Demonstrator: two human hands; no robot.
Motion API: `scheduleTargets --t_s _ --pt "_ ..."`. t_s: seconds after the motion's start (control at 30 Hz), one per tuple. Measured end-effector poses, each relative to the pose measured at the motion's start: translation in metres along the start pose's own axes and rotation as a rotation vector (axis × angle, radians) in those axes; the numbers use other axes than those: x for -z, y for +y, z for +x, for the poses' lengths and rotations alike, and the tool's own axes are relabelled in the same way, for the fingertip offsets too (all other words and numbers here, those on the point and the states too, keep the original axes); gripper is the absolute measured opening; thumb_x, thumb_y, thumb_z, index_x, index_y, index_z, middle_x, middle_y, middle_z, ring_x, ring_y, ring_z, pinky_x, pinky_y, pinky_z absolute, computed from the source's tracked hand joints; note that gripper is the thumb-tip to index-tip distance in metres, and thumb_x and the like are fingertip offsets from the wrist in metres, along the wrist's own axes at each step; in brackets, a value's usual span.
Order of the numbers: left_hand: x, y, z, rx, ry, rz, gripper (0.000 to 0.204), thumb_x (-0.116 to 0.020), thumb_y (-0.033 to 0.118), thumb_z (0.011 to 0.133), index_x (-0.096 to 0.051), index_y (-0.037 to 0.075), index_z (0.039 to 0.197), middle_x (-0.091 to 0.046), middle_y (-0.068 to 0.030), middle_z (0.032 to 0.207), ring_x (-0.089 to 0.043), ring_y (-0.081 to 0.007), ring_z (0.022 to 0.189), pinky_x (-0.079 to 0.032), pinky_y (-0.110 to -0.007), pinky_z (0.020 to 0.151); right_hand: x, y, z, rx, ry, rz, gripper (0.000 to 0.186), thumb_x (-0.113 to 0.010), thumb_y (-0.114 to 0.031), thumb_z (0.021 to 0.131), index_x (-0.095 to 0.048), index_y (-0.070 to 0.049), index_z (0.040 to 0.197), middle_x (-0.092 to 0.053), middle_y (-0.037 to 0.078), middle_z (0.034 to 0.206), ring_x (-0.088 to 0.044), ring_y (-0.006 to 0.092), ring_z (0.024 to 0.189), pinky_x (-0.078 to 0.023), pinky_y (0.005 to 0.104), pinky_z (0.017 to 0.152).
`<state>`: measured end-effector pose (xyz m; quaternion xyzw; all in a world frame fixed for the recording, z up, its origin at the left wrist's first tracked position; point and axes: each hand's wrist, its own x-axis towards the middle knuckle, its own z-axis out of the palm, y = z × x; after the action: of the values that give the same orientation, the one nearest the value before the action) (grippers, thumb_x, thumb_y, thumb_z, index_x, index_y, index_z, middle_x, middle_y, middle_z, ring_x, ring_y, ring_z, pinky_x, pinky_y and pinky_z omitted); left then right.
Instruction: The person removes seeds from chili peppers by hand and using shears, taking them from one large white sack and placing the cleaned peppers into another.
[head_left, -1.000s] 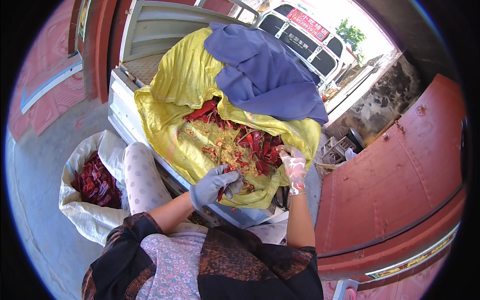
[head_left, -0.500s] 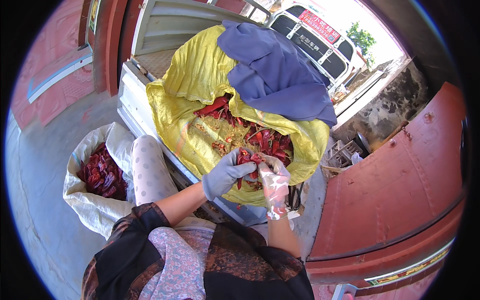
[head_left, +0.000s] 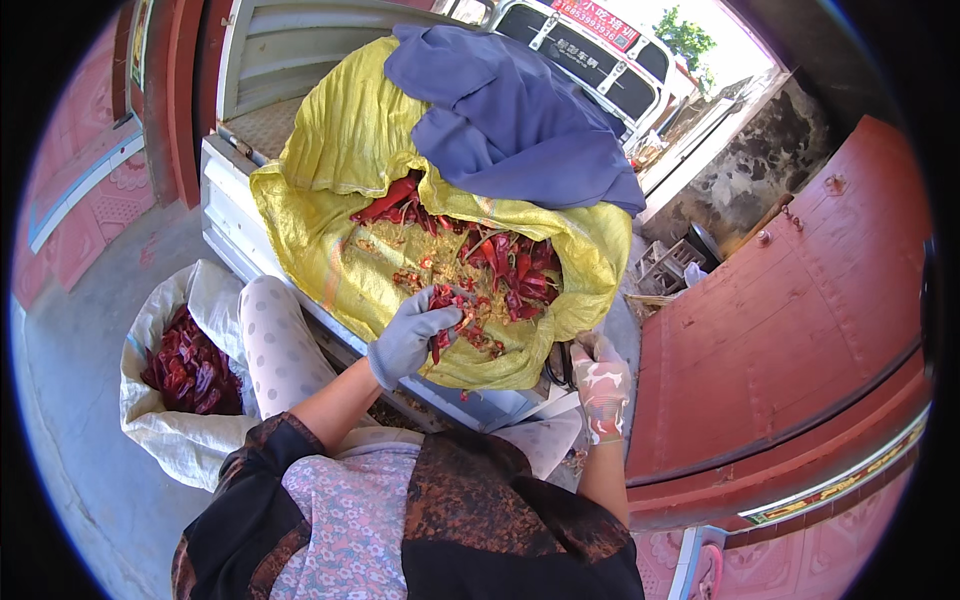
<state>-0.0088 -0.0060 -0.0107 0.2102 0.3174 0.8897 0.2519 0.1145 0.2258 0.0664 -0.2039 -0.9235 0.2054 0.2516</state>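
My left hand (head_left: 408,342), in a grey glove, is closed around some dried red chili peppers (head_left: 447,298) above the near part of an open yellow woven sack (head_left: 300,225). More whole red chilies (head_left: 520,270) lie in the sack's mouth, with yellowish seeds and bits beside them. My right hand (head_left: 604,390), in a white and pink patterned glove, is off to the right, apart from the left, just past the sack's near right edge. Its fingers look curled together, and whatever they may hold cannot be made out.
The yellow sack rests on a truck bed (head_left: 240,215), partly covered by a blue cloth (head_left: 510,120). By my left leg stands a white sack (head_left: 195,435) of red chilies. A red metal door (head_left: 790,320) is at right, with a grey crate (head_left: 665,272) near it.
My hands were together over the chilies; the right has moved away to the right and down. The left keeps hold of chilies. The whole view has shifted slightly.
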Motion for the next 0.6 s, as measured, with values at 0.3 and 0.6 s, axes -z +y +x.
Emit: scheduleTargets --t_s 0.3,0.6 --pt "0.009 -0.004 0.003 0.011 -0.027 -0.098 0.026 -0.053 0.009 0.08 -0.054 0.001 0.105 -0.058 -0.0058 0.086 -0.053 -0.0108 0.067 -0.042 -0.022 0.054 -0.027 0.06 0.028 -0.019 -0.318 -0.546 0.039 -0.06 -0.021 0.074 -0.06 -0.007 0.11 -0.065 0.022 0.095 -0.063 0.0374 0.088 -0.049 0.0429 0.078" --pt "0.015 -0.007 0.002 0.017 -0.005 -0.165 0.026 -0.051 0.004 0.075 -0.054 0.003 0.101 -0.053 -0.0031 0.075 -0.047 -0.0087 0.058 -0.036 -0.02 0.049 0.018 0.166 -0.007 -0.358 -0.473 -0.131 0.026 -0.066 -0.018 0.072 -0.064 -0.001 0.091 -0.061 0.009 0.067 -0.057 0.021 0.056 -0.045 0.0325 0.051"
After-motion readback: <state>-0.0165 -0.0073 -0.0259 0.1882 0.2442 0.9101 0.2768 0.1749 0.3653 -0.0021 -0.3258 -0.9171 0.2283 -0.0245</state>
